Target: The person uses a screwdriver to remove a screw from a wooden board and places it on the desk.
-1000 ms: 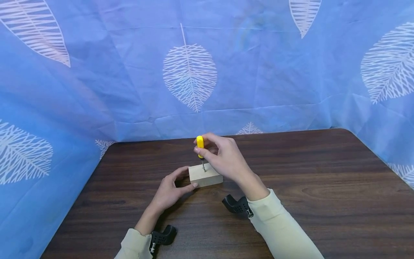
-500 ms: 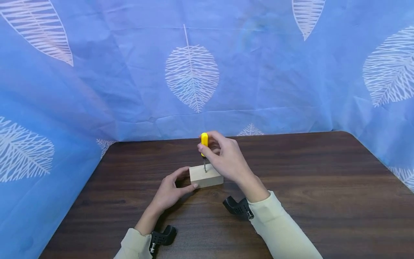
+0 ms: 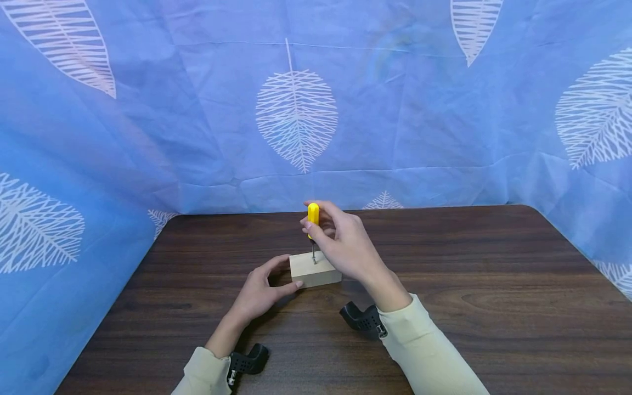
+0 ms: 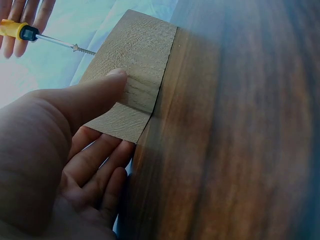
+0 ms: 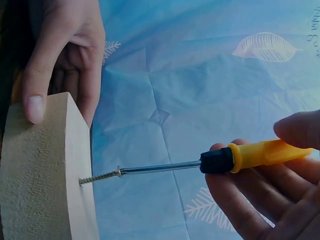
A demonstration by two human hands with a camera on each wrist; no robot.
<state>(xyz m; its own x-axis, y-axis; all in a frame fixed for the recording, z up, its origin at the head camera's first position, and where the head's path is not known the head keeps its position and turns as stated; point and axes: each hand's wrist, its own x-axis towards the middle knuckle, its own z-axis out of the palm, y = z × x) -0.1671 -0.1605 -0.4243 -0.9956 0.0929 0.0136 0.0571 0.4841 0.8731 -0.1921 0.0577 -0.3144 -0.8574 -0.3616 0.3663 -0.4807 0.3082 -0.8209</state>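
Note:
A pale wooden block (image 3: 311, 272) lies on the dark wood table. My left hand (image 3: 258, 291) grips its left end, the thumb on the near side and the fingers behind. From the top of the block a screw (image 5: 102, 177) sticks up, its tip in the wood and much of its thread exposed. My right hand (image 3: 348, 241) holds a screwdriver (image 5: 250, 157) by its yellow handle, between thumb and fingers. The steel shaft meets the screw's head, roughly in line with it. In the left wrist view the block (image 4: 135, 60) shows its grain beside my thumb.
The table (image 3: 494, 285) stretches to both sides, its far edge against a blue cloth (image 3: 207, 109) printed with white leaves. Black wrist-worn devices stick out near both cuffs, one at the left (image 3: 249, 359) and one at the right (image 3: 359, 316).
The screwdriver handle has swung slightly right and stands more upright, with the right fingers shifting around it. The left hand and block stay put; the head view has moved slightly.

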